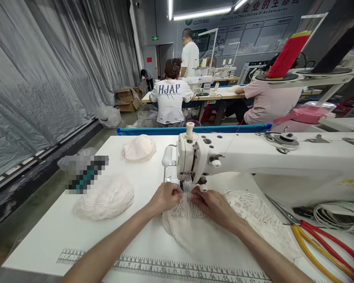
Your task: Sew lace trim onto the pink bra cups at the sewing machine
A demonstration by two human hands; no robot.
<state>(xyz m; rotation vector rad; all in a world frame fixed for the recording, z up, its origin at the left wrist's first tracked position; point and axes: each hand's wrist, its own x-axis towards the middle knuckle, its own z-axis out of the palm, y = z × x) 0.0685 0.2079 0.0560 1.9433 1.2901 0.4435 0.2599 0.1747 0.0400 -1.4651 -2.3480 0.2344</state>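
A white sewing machine (224, 155) stands across the table, its needle area right above my fingertips. Under the presser foot lies the top edge of a pale lace fabric piece (184, 230), which drapes toward me. My left hand (166, 197) pinches the fabric's edge just left of the needle. On the other side, my right hand (214, 206) is closed on the same fabric, thumb and fingers pressed near the foot. The needle tip is hidden by the machine head and my fingers. More lace fabric (261, 220) lies beside my right forearm.
Two piles of pale lace pieces, a nearer pile (106, 198) and a farther pile (139, 148), sit at left. Scissors (295, 224) with red and yellow handles lie at right near a coiled cable (342, 216). A printed ruler (165, 269) runs along the front. People sit beyond.
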